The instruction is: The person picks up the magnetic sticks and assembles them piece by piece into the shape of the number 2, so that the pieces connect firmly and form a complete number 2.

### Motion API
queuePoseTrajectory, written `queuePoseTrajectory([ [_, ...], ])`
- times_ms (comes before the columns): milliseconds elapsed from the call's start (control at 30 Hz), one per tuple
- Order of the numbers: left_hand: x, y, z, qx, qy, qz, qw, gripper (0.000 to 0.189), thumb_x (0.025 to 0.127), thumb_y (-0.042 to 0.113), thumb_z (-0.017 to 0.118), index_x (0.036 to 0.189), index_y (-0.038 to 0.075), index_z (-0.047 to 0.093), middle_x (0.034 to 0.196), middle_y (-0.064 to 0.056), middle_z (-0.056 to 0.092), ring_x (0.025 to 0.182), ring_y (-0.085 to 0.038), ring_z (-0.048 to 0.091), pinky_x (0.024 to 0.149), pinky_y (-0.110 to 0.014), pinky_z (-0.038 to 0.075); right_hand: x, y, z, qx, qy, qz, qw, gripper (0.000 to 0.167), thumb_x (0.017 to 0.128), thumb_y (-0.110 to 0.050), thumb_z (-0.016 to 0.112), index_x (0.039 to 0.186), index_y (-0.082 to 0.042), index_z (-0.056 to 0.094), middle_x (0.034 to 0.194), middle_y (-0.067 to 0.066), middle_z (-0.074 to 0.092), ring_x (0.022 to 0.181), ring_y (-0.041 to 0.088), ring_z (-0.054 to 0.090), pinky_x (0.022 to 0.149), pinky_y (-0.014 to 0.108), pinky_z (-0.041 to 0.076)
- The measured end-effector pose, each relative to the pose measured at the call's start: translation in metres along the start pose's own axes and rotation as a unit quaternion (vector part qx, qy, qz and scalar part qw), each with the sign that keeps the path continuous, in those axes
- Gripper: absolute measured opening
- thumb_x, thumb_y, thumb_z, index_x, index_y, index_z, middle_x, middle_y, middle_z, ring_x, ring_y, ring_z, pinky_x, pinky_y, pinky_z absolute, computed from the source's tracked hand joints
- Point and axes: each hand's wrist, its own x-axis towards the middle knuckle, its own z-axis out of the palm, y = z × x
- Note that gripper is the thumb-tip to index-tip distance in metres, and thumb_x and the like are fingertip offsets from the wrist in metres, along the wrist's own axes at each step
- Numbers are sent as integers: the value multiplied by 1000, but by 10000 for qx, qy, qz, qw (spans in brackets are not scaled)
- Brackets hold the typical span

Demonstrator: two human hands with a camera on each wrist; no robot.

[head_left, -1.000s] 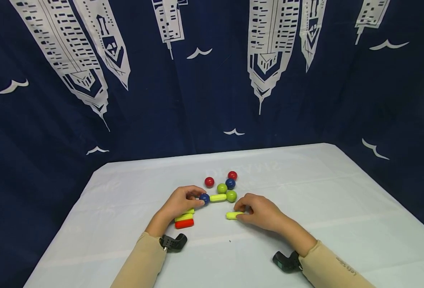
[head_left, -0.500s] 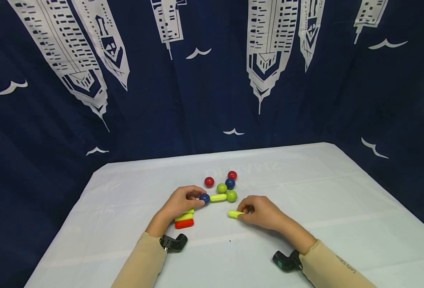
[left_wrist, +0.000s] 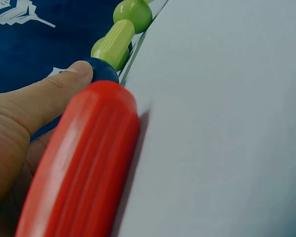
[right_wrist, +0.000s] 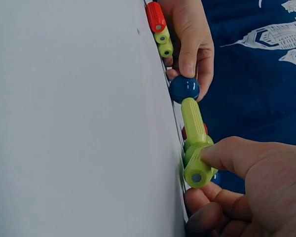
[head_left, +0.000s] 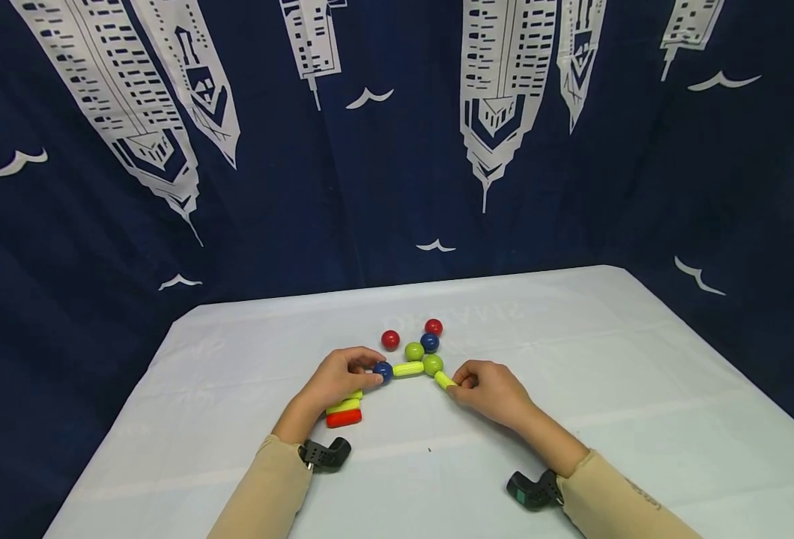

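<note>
My left hand (head_left: 338,376) pinches a blue ball (head_left: 383,371) between thumb and fingers. A ribbed yellow-green magnetic rod (head_left: 408,369) runs from that ball to a green ball (head_left: 433,364). My right hand (head_left: 494,391) pinches a second yellow-green rod (head_left: 443,379), whose far end meets the green ball, slanting toward me. In the right wrist view, the held rod (right_wrist: 197,170) shows a grey metal disc in its near end. A red rod (left_wrist: 84,158) fills much of the left wrist view; it lies beside yellow-green rods (head_left: 343,406), partly hidden by my left hand.
Behind the joined pieces sit another green ball (head_left: 413,352), another blue ball (head_left: 429,343) and two red balls, one at left (head_left: 390,340) and one farther back (head_left: 434,326). The white-covered table (head_left: 235,464) ends at a navy patterned cloth (head_left: 370,187).
My right hand has lifted its rod, turned it to a slant and moved it up against the green ball. The left hand keeps hold of the blue ball in the same place.
</note>
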Motion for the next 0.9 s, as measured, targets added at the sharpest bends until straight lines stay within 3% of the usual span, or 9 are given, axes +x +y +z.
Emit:
queuePoseTrajectory([
  [233,0,0,0,12,9,-48,10000,26,85,22,80,110,28,74,108,0,73,84,-17,56,77,-29,47,-2,-4,1,-47,85,264,9996,15,84,-29,75,85,-15,69,72,-5,62,67,11,52,60,27,40],
  [433,0,0,0,71,8,-94,9999,26,86,23,79,111,29,74,109,0,73,85,-17,56,78,-29,47,-3,-4,2,49,172,202,9996,17,84,-28,76,91,-14,70,73,-6,63,67,10,53,60,26,40],
  [667,-1,-1,0,80,7,-74,9999,26,86,23,79,111,28,74,109,0,73,85,-17,56,78,-29,47,-2,1,5,553,101,-417,9976,28,83,-21,81,104,-11,66,74,-5,65,67,9,53,61,23,41],
  [900,0,-1,1,93,21,-19,10000,25,86,24,79,111,28,74,109,0,73,85,-17,57,79,-29,47,-2,6,4,640,-392,-1102,9911,40,82,-19,82,116,-20,61,90,-4,66,65,6,53,63,21,44],
])
